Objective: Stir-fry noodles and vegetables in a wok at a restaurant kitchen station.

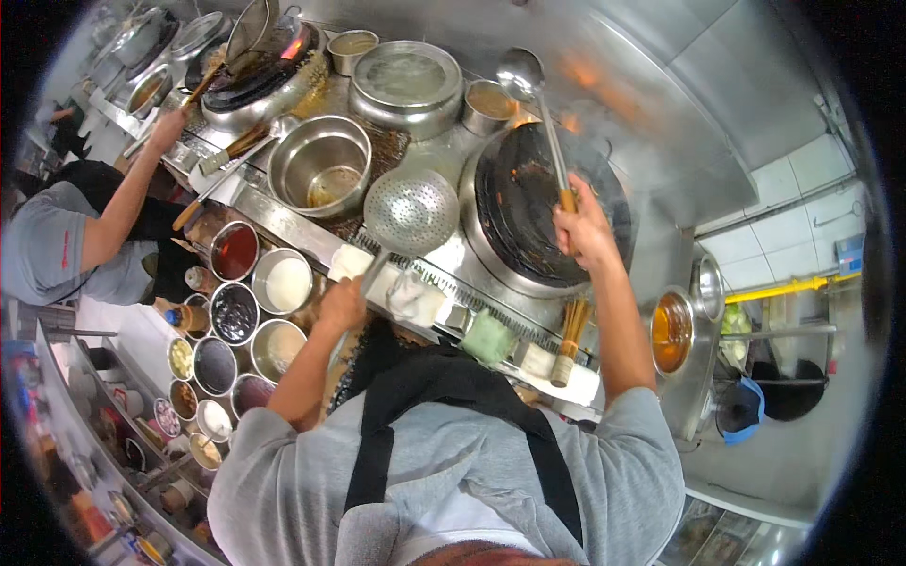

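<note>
My right hand (585,225) grips the wooden handle of a steel ladle (521,73), whose bowl is raised past the far rim of a black wok (524,205). Flames and smoke rise at the wok's back edge. My left hand (342,305) is closed around the handle of a round perforated strainer (412,211), held over the stove front just left of the wok. Folded white cloths (417,297) and a green cloth (488,337) lie along the stove's front edge. A bamboo wok brush (570,341) lies in front of the wok, near my right forearm.
A steel pot (320,167), a lidded pot (406,75) and a steel container (488,107) stand around the strainer. Sauce and ingredient containers (235,252) crowd the left. A co-worker (49,240) holds a mesh skimmer over another wok. An orange-liquid bowl (672,332) is at right.
</note>
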The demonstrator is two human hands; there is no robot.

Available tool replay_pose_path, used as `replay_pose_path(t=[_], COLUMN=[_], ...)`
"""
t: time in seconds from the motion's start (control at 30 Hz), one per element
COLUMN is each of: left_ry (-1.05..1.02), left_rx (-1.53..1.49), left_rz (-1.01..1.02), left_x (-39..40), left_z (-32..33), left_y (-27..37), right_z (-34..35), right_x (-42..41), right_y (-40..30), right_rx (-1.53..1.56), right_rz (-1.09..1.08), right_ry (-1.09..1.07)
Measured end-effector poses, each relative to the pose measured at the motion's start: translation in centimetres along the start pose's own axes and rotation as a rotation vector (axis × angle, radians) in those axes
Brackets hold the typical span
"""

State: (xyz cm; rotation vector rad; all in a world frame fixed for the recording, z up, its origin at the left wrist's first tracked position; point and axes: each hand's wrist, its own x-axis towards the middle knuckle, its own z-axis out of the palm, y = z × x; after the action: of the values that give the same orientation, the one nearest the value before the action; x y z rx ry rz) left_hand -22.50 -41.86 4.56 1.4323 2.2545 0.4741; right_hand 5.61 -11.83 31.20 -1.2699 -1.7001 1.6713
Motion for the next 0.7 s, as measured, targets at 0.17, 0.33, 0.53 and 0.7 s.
replay_pose_path(t=[0.17,0.33,0.53,0.7], left_ry=[0.129,0.080,-0.047,0.044], left_rx=[0.066,-0.359,-0.475,-0.438], left_rz=[0.075,0.147,0.118,0.256], left_x=[-1.2,-2.0,-0.6,3.0], left_z=[-3.2,-5.2,-7.5,-6.2], left_y=[3.7,3.9,3.7,5.1], right_z=[9.0,17.1,14.6,8.6], right_x=[12.7,19.1,20.1,12.2], right_y=[0.9,1.8,4.7,3.5], right_rx=[0.018,-0.016,1.638,1.645], right_rz=[-0.005,0.091,0.386,0.246], right_ry=[-0.075,-0.072,-0.610,-0.680])
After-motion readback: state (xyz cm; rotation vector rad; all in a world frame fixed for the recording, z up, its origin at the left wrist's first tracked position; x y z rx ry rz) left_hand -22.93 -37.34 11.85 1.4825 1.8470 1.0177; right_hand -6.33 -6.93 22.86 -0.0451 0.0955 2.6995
